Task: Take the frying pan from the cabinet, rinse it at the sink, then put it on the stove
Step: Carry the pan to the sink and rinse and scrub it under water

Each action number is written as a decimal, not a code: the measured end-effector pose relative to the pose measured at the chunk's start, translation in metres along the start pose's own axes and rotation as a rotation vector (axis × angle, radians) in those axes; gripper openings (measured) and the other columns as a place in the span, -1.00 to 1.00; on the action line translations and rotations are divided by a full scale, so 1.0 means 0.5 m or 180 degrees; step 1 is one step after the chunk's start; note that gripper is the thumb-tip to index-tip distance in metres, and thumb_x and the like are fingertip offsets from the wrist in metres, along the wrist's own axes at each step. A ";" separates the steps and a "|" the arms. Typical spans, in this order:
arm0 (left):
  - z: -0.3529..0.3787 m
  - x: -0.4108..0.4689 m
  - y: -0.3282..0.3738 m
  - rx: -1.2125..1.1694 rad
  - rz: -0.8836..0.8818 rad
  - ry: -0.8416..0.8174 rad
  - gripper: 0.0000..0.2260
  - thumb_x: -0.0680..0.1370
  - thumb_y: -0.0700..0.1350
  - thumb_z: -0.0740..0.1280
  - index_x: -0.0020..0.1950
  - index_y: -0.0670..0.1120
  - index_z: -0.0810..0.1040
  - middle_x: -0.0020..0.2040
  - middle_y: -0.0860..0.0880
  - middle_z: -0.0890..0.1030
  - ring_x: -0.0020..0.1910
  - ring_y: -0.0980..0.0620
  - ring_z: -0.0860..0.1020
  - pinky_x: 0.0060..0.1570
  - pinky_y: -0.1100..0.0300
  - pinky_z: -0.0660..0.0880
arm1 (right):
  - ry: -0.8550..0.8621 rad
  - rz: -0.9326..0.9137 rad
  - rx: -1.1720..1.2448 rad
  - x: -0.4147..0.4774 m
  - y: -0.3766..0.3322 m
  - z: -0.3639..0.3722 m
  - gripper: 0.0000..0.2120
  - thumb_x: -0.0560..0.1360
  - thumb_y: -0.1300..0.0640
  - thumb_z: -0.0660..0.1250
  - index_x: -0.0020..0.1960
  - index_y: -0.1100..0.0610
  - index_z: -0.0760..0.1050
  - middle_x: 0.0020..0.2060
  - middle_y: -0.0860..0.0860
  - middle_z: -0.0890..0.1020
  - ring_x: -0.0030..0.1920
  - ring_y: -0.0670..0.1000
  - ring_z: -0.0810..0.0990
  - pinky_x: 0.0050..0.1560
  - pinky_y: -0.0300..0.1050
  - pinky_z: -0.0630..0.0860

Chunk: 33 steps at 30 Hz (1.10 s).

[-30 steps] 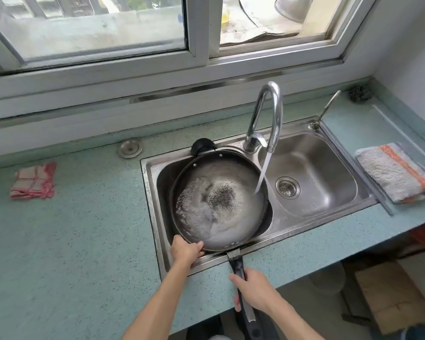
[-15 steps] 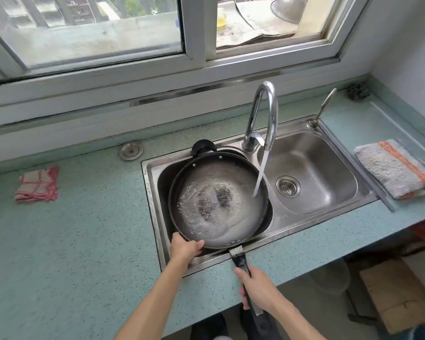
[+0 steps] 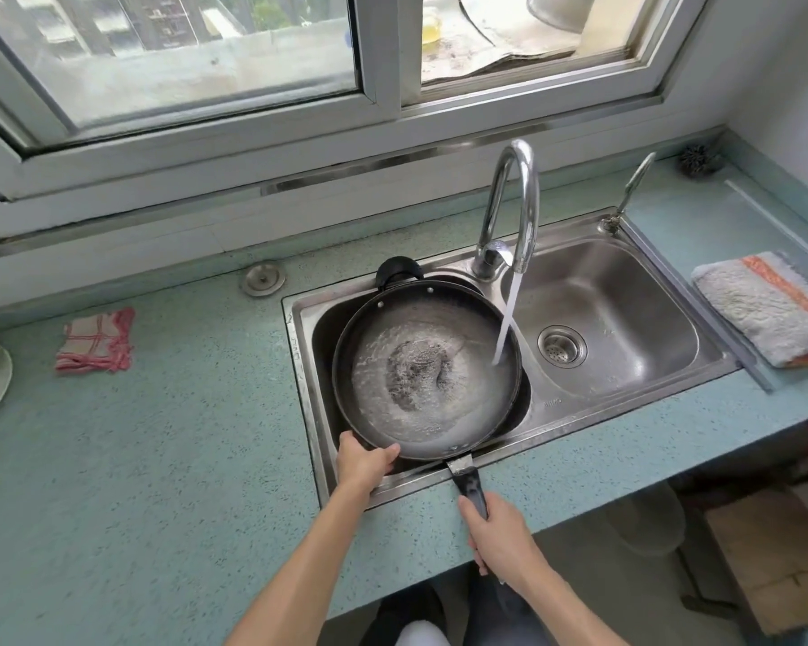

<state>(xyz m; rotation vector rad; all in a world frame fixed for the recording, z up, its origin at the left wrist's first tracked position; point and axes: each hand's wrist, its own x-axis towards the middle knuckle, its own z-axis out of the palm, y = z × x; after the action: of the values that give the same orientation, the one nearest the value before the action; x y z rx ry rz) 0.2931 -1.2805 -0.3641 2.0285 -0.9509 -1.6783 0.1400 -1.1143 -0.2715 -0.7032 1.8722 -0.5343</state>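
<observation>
Two bare hands held one round black frying pan (image 3: pixel 444 445) in the left bowl of the two-bowl stainless steel sink (image 3: pixel 579 421). The left hand (image 3: pixel 362 463) gripped its near rim, thumb on top. The right hand (image 3: pixel 500 538) was curled round the long black handle (image 3: pixel 471 487). One stream of water (image 3: pixel 507 319) fell from the single curved chrome tap (image 3: pixel 514 193) into the pan's right side. Two fabrics lay on the speckled teal counter (image 3: pixel 183 459): a red-checked cloth (image 3: pixel 95 340) on the left and a grey orange-striped towel (image 3: pixel 770 307) on the right.
</observation>
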 end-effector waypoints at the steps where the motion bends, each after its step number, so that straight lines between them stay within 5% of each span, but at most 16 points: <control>1: -0.002 -0.022 0.016 0.0000 -0.0013 -0.0027 -0.25 0.20 -0.14 0.62 0.28 -0.10 0.32 0.20 -0.15 0.57 0.03 -0.10 0.64 0.00 -0.06 0.65 | 0.0012 -0.0015 -0.0009 0.001 0.000 0.000 -0.70 0.63 -0.06 0.18 -0.12 0.15 0.42 -0.39 0.05 0.56 -0.56 -0.08 0.47 -0.51 -0.22 0.46; 6: -0.001 -0.055 0.042 0.0160 0.0079 -0.0016 -0.50 0.37 -0.29 0.54 0.17 -0.14 0.35 0.14 -0.14 0.55 -0.08 -0.03 0.63 -0.05 -0.01 0.66 | 0.0018 -0.0012 -0.0015 0.009 0.008 -0.003 -0.68 0.62 -0.09 0.19 -0.12 0.15 0.42 -0.38 0.06 0.56 -0.58 -0.09 0.46 -0.52 -0.21 0.44; 17: -0.009 -0.066 0.053 0.0164 -0.0124 -0.0224 -0.46 0.37 -0.16 0.50 0.21 -0.14 0.27 -0.01 -0.09 0.54 -0.17 -0.02 0.68 0.07 -0.12 0.61 | -0.0015 0.0095 -0.0044 0.019 0.012 -0.013 -0.62 0.57 -0.20 0.19 -0.05 0.14 0.44 -0.43 0.01 0.57 -0.56 -0.07 0.53 -0.46 -0.17 0.49; 24: -0.002 -0.079 0.071 0.0145 -0.0190 -0.0362 -0.45 0.36 -0.19 0.45 0.28 -0.12 0.30 0.19 -0.11 0.59 -0.08 -0.03 0.71 -0.40 0.22 0.50 | -0.0027 0.0049 0.0200 0.008 0.004 -0.017 -0.69 0.59 -0.11 0.22 -0.19 0.10 0.41 -0.40 0.04 0.52 -0.57 -0.04 0.47 -0.48 -0.16 0.46; 29: -0.002 -0.069 0.066 0.0045 -0.0149 -0.0279 -0.15 0.20 -0.08 0.51 0.44 -0.13 0.25 0.28 -0.12 0.54 -0.07 -0.04 0.71 0.01 -0.03 0.64 | -0.0038 0.0035 0.0252 0.008 0.001 -0.019 -0.67 0.59 -0.11 0.22 -0.23 0.09 0.38 -0.40 0.05 0.50 -0.55 -0.04 0.47 -0.48 -0.15 0.48; 33: -0.008 -0.057 0.069 -0.0216 -0.0104 -0.0088 -0.45 0.48 -0.19 0.36 0.45 -0.17 0.29 0.31 -0.17 0.52 -0.03 -0.05 0.66 -0.06 0.01 0.67 | -0.0018 0.0075 0.0207 0.007 -0.001 -0.019 -0.68 0.59 -0.11 0.23 -0.23 0.08 0.39 -0.39 0.04 0.52 -0.56 -0.03 0.47 -0.50 -0.17 0.46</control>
<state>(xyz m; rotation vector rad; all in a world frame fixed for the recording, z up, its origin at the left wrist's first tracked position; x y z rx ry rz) 0.2853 -1.2866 -0.3202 1.9920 -0.8620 -1.7358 0.1301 -1.1164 -0.2700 -0.6385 1.8475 -0.5749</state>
